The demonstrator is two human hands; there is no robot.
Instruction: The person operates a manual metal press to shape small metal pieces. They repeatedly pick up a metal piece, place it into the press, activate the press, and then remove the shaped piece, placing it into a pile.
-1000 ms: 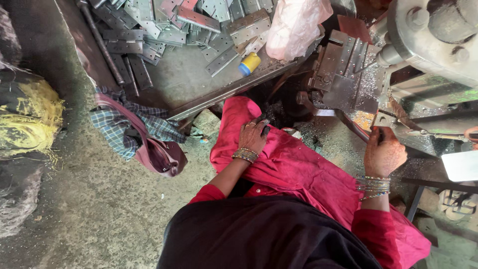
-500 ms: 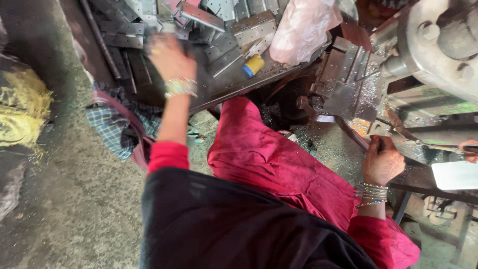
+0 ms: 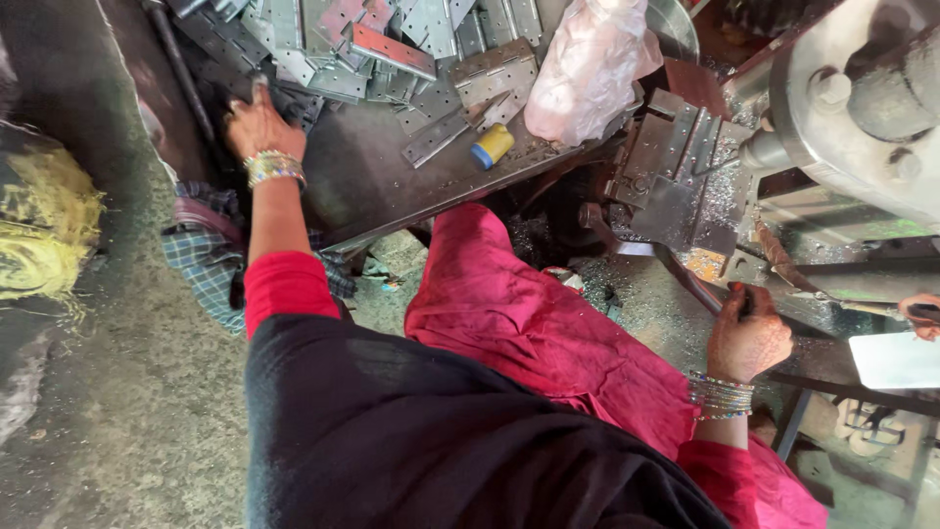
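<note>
Near: black cloth over the lap, red sleeves and red trousers (image 3: 509, 313) below the camera.

Right hand (image 3: 747, 338), bangles on the wrist, is clenched around a dark metal lever (image 3: 685, 279) at the near right, just in front of the press die block (image 3: 676, 176). Metal filings lie around the block's base. Another person's fingers (image 3: 920, 312) show at the far right edge, holding a thin rod beside a white sheet (image 3: 896, 360).

Left hand (image 3: 259, 125), beaded bangles on the wrist, reaches to the far left and rests on the edge of the pile of flat punched metal plates (image 3: 392, 49) on the steel table (image 3: 372, 186). Fingers are spread over the plates; can't tell if any plate is actually gripped.

On the table, mid-far: a small yellow and blue cylinder (image 3: 492, 145) lies just beside a pink plastic bag (image 3: 587, 73). Checked cloth (image 3: 211, 269) lies on the floor under the table's near left edge. Yellow fibrous bundle (image 3: 39, 230) at the left edge. Large grey machine housing (image 3: 862, 98) far right.
</note>
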